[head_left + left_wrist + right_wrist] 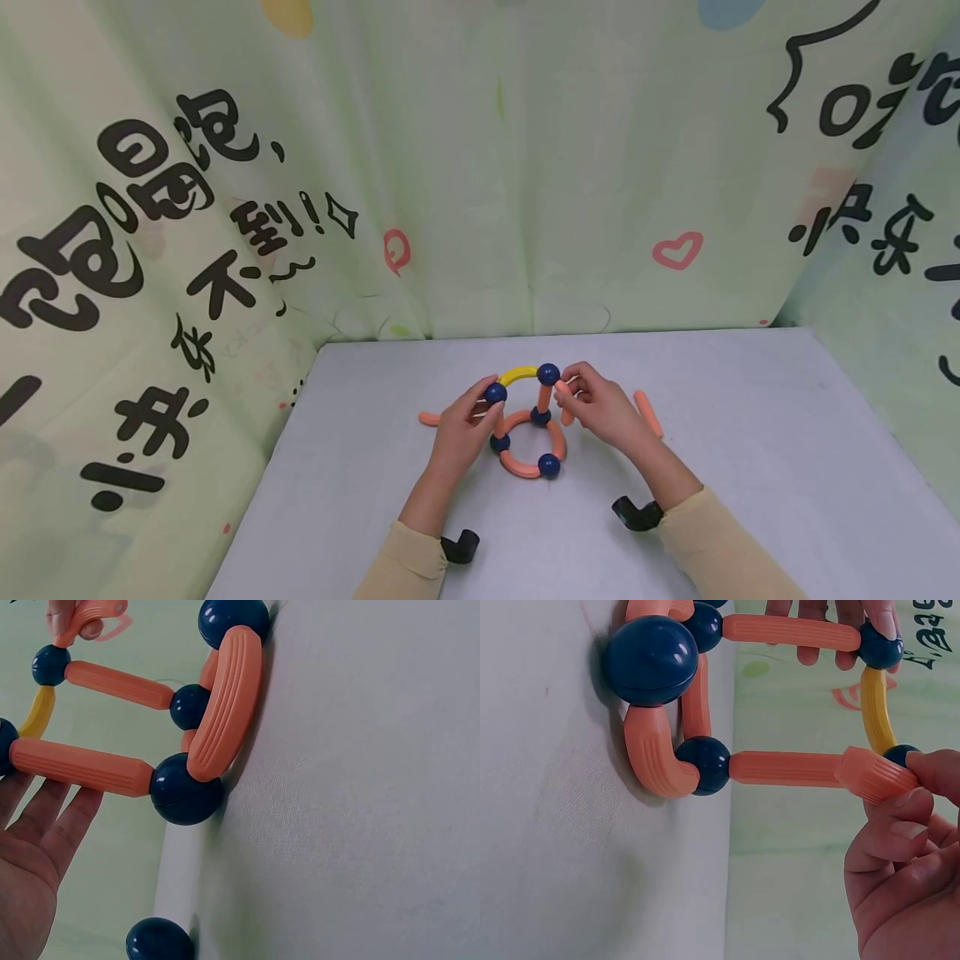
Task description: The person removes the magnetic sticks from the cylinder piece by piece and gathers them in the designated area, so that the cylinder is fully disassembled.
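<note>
A ring of curved orange magnetic rods (517, 469) joined by blue balls (549, 465) lies on the table. Two straight orange rods (82, 763) rise from it, each topped by a blue ball, and a curved yellow rod (519, 374) bridges the tops. My left hand (457, 429) holds the upper left ball (496, 393), thumb on it and fingers behind its upright. Between thumb and fingers my right hand (600, 406) pinches a loose-ended curved orange rod (877, 776), right at the upper right ball (548, 374).
One orange rod (648, 413) lies right of the structure, beyond the right forearm. Another orange piece (429, 419) shows left of the left hand, partly hidden. A separate blue ball (160, 941) sits on the table. A printed curtain (592, 208) hangs behind the table.
</note>
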{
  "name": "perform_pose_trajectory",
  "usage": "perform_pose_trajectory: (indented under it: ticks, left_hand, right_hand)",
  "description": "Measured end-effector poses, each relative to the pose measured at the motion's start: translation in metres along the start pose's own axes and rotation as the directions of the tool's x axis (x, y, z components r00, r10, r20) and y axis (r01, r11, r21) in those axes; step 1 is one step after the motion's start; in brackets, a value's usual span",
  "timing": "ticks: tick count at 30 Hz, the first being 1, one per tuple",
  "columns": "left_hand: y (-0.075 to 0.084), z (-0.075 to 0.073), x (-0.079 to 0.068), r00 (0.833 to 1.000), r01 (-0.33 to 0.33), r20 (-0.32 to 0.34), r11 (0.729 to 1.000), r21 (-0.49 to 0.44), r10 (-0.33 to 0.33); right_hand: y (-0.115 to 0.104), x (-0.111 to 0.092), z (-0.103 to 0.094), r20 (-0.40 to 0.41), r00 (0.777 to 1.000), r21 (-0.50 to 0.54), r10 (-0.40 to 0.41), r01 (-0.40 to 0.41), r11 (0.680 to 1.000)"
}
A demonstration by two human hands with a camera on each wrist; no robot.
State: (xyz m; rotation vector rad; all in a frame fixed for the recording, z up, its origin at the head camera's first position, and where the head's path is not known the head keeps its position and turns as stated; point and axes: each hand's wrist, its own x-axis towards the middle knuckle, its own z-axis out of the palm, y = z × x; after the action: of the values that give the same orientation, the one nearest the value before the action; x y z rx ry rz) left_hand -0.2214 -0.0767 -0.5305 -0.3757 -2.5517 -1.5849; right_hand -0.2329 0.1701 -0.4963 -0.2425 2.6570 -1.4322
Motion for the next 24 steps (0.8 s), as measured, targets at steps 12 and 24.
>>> perform_pose_trajectory:
  ticks: [12,24]
  left_hand:
    - [0.0,0.0,-0.001,1.0,-0.014,-0.008,1.0,0.015,0.014]
    - [0.0,-0.001,-0.002,1.0,-0.019,-0.011,1.0,0.02,0.02]
  right_hand:
    - [0.0,-0.002,-0.004,-0.015,1.0,-0.03,-0.009,0.009,1.0]
    - [0.01,-0.006,-0.01,-0.028,1.0,-0.024,0.006,-0.006,1.0]
